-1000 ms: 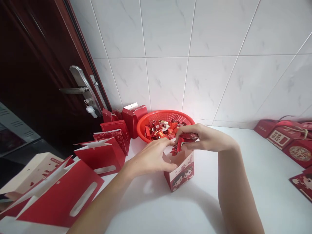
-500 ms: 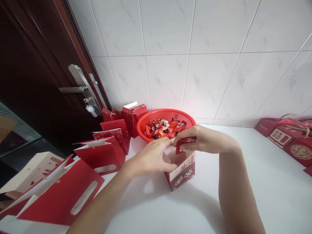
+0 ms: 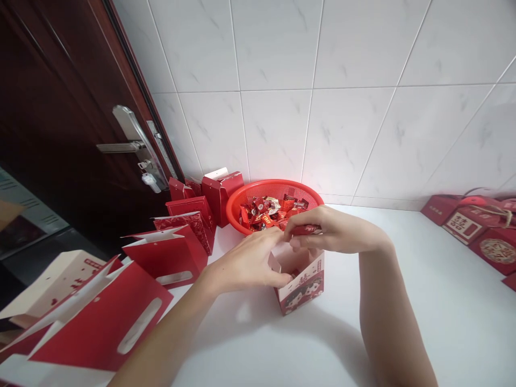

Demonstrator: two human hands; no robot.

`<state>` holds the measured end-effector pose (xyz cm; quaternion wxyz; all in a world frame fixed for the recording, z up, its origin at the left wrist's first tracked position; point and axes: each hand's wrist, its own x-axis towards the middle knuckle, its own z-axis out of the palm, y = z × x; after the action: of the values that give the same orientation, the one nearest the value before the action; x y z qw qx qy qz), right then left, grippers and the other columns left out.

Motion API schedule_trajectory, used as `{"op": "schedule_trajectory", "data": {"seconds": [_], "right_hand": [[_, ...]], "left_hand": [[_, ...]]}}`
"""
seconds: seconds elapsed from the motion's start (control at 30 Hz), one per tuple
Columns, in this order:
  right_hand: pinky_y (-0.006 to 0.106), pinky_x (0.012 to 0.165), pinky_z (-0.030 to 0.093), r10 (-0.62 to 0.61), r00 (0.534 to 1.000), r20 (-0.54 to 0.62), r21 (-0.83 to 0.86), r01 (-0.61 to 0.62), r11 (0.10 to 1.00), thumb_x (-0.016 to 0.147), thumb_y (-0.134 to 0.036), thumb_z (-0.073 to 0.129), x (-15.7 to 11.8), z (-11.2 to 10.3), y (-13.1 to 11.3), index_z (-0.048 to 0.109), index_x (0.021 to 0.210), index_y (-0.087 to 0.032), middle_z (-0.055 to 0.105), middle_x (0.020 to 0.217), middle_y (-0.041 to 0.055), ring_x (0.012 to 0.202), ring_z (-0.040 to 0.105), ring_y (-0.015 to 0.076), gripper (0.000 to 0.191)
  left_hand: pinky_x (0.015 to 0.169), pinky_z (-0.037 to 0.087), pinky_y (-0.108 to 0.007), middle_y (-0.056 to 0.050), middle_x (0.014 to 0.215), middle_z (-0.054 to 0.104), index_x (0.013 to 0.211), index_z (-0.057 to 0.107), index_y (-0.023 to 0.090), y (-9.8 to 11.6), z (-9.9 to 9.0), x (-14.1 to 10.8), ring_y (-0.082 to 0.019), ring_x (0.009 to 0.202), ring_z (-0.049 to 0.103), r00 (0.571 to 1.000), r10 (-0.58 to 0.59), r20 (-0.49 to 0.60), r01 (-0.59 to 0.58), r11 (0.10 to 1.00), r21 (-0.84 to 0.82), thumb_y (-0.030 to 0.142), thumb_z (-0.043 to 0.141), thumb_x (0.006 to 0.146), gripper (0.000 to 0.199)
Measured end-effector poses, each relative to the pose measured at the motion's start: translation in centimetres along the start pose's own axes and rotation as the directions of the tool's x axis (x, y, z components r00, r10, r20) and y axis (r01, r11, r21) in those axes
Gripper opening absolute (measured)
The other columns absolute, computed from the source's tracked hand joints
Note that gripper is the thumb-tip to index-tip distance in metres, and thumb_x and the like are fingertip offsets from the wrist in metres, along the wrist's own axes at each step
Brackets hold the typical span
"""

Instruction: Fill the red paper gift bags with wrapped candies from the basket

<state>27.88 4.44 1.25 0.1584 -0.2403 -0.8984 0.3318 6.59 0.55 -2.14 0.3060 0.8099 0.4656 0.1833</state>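
Observation:
An open paper box [image 3: 303, 293] with a printed cartoon front stands on the white table. My left hand [image 3: 250, 263] grips its left side, with the thumb at the near rim and the fingers toward the back. Above the box's opening, my right hand [image 3: 322, 231] is closed around a red-wrapped candy [image 3: 306, 229]. Right behind both hands is a red plastic basket [image 3: 278, 185] with many wrapped candies [image 3: 266, 215] in it. The inside of the box is partly hidden by my hands.
Several red paper boxes [image 3: 169, 252] line the left side, the nearest one large [image 3: 105, 317]. More closed red boxes [image 3: 497, 250] sit at the right edge. Behind the white table [image 3: 423, 301] is a tiled wall; a dark door [image 3: 68, 118] stands at the left.
At the box opening, my right fingers have shifted slightly. A red wrapper that hung below them is no longer visible there, while one candy remains in the hand. The box has turned slightly.

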Motion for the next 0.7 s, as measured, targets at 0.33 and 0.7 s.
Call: {"op": "schedule_trajectory", "data": {"seconds": [0.33,0.7], "right_hand": [[0.023,0.065,0.051,-0.022,0.996,0.088,0.039,0.018,0.999,0.088,-0.014,0.066,1.5,1.3,0.6,0.074,0.092,-0.019,0.076,0.086,0.0015,0.075,0.069,0.0143,0.011],[0.037,0.086,0.059,0.01,0.97,-0.242,0.043,0.001,0.999,0.089,-0.044,0.074,-1.6,-1.1,0.0,0.074,0.106,-0.02,0.076,0.106,0.0079,0.095,0.071,0.0229,0.029]], "left_hand": [[0.077,0.051,-0.033,-0.004,0.104,0.072,0.099,0.069,0.024,-0.2,-0.7,-0.2,-0.029,0.097,0.067,0.999,-0.003,0.045,0.003,1.0,-0.004,0.028,0.072,0.067,0.032],[0.093,0.054,-0.036,-0.004,0.135,0.068,0.127,0.07,0.029,-1.8,-1.9,0.0,-0.028,0.114,0.066,1.0,0.019,-0.003,-0.019,0.999,0.027,0.021,0.066,0.074,0.054]]}}
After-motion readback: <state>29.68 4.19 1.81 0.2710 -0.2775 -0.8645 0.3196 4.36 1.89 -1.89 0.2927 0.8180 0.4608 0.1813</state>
